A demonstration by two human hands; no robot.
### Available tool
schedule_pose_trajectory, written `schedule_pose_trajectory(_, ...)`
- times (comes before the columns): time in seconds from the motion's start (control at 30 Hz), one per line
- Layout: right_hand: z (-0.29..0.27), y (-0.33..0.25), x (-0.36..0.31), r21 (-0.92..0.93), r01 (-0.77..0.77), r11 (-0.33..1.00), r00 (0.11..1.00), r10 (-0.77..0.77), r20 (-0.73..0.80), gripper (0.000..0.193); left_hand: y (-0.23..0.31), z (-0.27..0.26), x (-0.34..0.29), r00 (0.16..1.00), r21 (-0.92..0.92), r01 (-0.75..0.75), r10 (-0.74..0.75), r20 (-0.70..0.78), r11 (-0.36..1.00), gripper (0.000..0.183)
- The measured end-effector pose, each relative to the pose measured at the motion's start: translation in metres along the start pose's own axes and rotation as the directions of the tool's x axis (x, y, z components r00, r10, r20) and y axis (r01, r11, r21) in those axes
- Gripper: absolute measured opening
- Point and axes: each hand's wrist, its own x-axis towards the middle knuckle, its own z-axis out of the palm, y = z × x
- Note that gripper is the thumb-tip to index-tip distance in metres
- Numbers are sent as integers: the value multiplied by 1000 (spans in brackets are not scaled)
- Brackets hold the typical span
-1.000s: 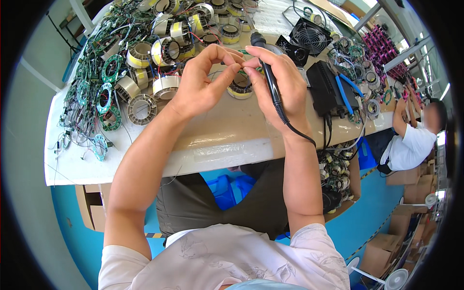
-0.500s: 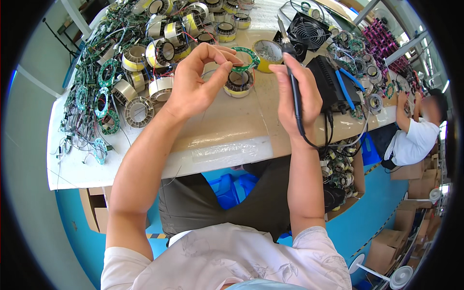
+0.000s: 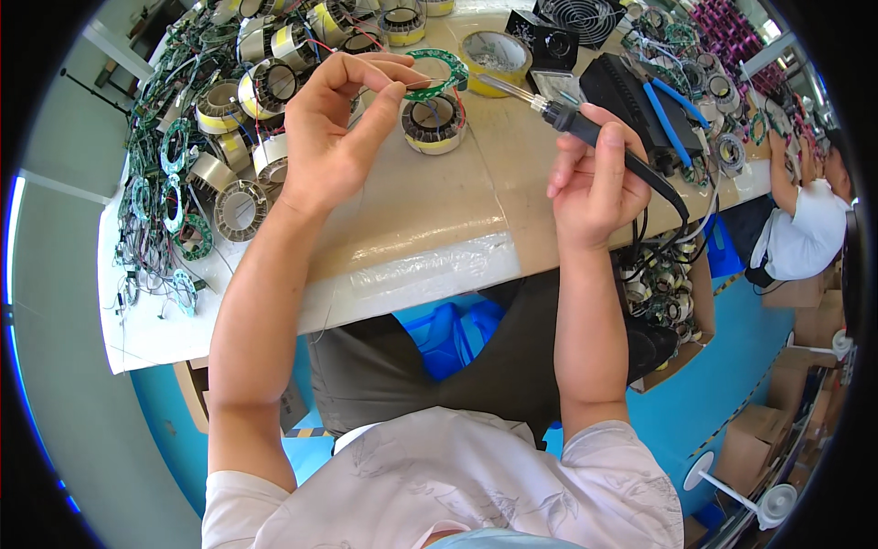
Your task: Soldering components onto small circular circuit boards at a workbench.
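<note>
My left hand (image 3: 338, 133) is closed, its thumb and fingertips pinching the left edge of a green ring-shaped circuit board (image 3: 460, 75). The board is held tilted above a motor stator (image 3: 433, 137) with a pale yellow-banded rim, standing on the table; a red wire runs between the two. In my right hand (image 3: 599, 183) is a soldering iron (image 3: 578, 124), gripped by its black handle. Its metal tip points up and left, towards the board but apart from it. Whether the left fingertips also pinch a thin wire cannot be made out.
A yellow tape roll (image 3: 495, 64) stands behind the iron's tip. At right are a black soldering station (image 3: 631, 96), blue-handled pliers (image 3: 666, 123) and a black fan (image 3: 578, 18). Stators (image 3: 240, 210) and wired boards crowd the left. Another person (image 3: 805, 224) sits at far right.
The soldering iron has swung from upright to slanting left, its tip now lower and nearer the board. My right hand has turned palm-up around the handle. The view has shifted slightly.
</note>
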Motion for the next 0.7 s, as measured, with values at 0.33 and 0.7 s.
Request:
schedule_pose_trajectory(0.33, 0, 0, 0, 14, -26, 1000, 1000, 26, 5, 21, 0, -1, 0, 1000, 19, -12, 12, 21, 1000, 6)
schedule_pose_trajectory(0.7, -2, 2, 0, 4, -22, 1000, 999, 22, 29, 20, 1, -1, 1, 999, 17, -9, 8, 33, 1000, 5)
